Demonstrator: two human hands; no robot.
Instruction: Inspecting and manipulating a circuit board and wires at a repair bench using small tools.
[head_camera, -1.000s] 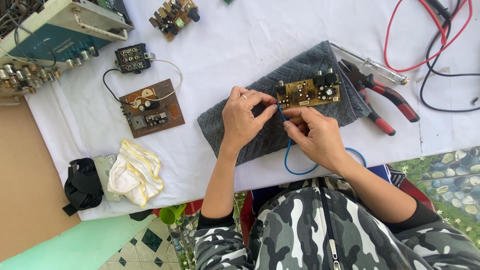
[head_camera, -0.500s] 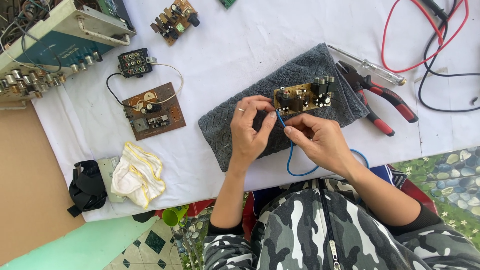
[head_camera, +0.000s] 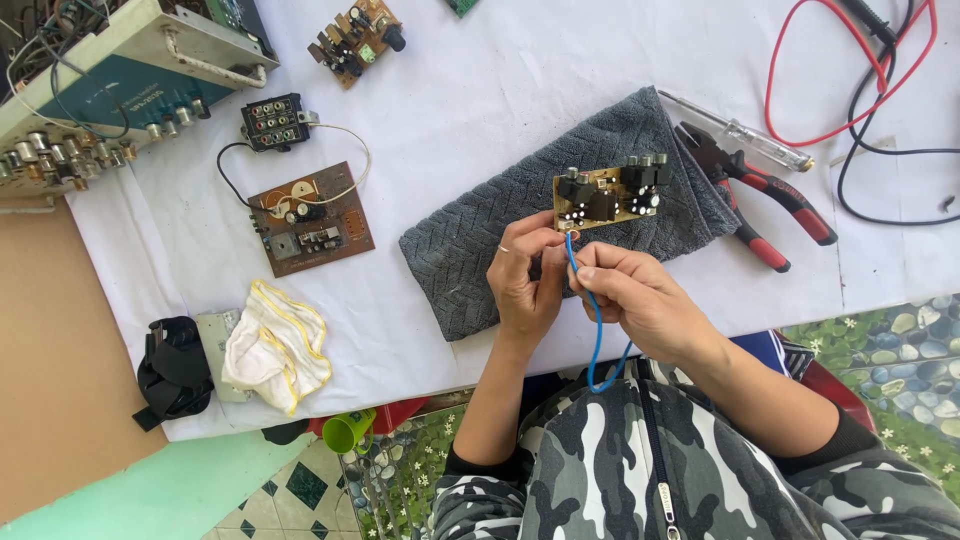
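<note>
A small yellow circuit board (head_camera: 610, 193) with black parts lies on a grey folded towel (head_camera: 500, 235). My left hand (head_camera: 525, 280) grips the board's lower left corner with its fingertips. My right hand (head_camera: 640, 300) pinches a thin blue wire (head_camera: 592, 310) just below that corner; the wire's top end reaches the board's edge and the rest loops down toward my lap. The two hands touch each other over the towel's front edge.
Red-handled pliers (head_camera: 765, 195) and a screwdriver (head_camera: 735, 130) lie right of the towel, with red and black leads (head_camera: 850, 110) beyond. A brown circuit board (head_camera: 310, 218), black connector block (head_camera: 275, 122), amplifier chassis (head_camera: 110, 80), white cloth (head_camera: 275, 345) and black tape roll (head_camera: 175, 365) sit left.
Both hands slid a little toward me and off the board. The blue wire, earlier mostly hidden, now shows pinched in my right hand, running up to the board's corner.
</note>
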